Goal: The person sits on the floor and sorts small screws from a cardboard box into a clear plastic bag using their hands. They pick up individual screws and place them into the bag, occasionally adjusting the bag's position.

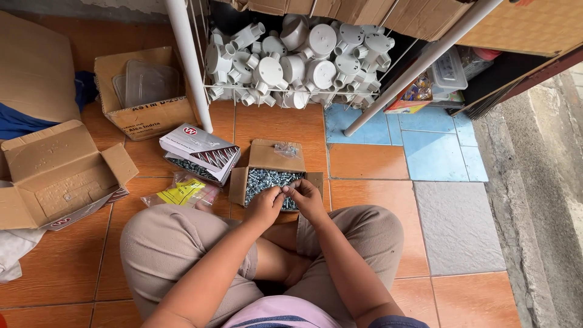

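Both hands, left (265,208) and right (305,197), pinch small, hard, light, slippery-looking screws (267,178) over the box (238,186) just ahead; best gripped by fingertips.

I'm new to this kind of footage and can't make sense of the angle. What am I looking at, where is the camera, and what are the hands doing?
There is no machine here. The one picture comes from a camera worn on a person's head, looking down, so you see their own arms and crossed legs on a tiled floor.

The left hand and the right hand meet over a small open cardboard box of silvery screws. The fingertips pinch something small between them; it is too tiny to tell what.

Left of that box lies a grey and red carton with more screws under it, and a clear bag with a yellow label. Further left sits a larger empty open box. At the top, a wire rack holds white plastic pipe fittings.
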